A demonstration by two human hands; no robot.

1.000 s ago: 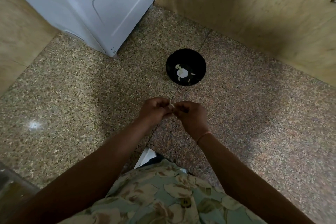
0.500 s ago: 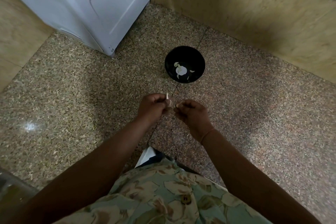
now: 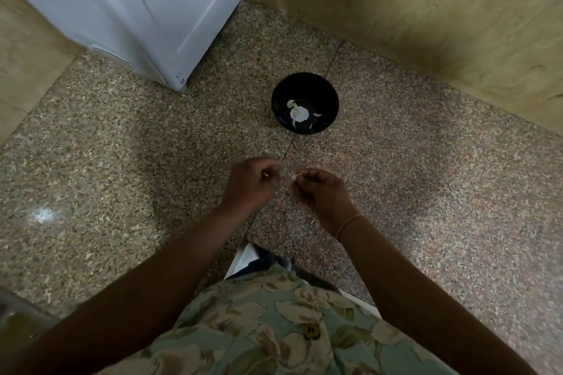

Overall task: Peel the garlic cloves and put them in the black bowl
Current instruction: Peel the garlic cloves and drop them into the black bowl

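- The left hand, blurred, had its fingers curled, pinching a thin pale sliver of garlic skin.
- The right hand pinched a small pale garlic clove at its fingertips.
- The clove's long axis lay roughly across the view, its free end pointing toward the left hand, just short of it.
- The round black bowl stood on the speckled stone floor beyond both hands, holding pale garlic pieces.

no readable text anywhere, white appliance — markings too small
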